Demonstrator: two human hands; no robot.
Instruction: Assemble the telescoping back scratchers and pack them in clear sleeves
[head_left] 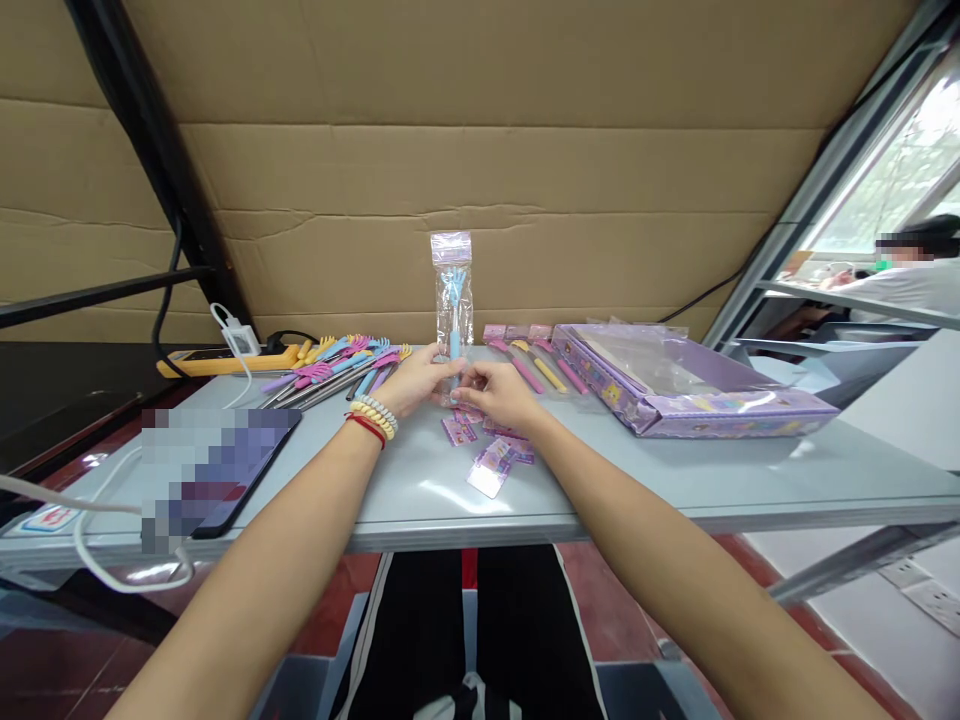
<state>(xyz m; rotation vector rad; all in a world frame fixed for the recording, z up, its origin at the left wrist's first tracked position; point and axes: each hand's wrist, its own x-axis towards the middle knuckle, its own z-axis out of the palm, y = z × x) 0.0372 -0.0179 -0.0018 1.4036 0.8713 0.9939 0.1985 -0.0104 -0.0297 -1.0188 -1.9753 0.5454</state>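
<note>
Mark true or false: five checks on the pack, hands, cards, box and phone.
1. The pack is clear and has a blue stick inside. True.
2. Only the left hand is on the pack. False: the fingers of the right hand are at its lower end too.
3. Small cards lie on the desk between the forearms. True.
4. The purple box is left of both hands. False: it is to their right.
5. The phone lies on the box. False: it lies on the desk, at the left.
</note>
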